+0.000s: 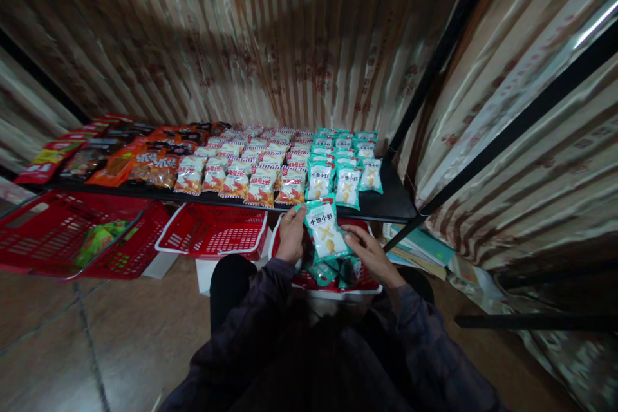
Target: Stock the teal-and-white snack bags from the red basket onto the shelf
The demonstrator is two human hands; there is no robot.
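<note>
Between my two hands is a teal and white snack bag [327, 229], its printed front facing up, above a red basket [371, 284]. My left hand [291, 235] pinches the bag's upper left edge with thumb and fingers. On the bag's right edge, my right hand [369, 251] grips with fingers closed round the side. Several more teal bags [324, 273] lie in the basket underneath, partly hidden by the held bag. Just beyond, rows of matching teal bags [347, 185] stand on the right part of a black shelf [391, 203].
White and orange snack bags [261, 185] fill the shelf's middle, with orange bags [154, 164] and red bags [46, 158] farther left. Two more red baskets stand below: a middle basket [212, 232] and a left basket [29, 238] holding a green package [99, 241]. Black frame bars [521, 122] slant at right.
</note>
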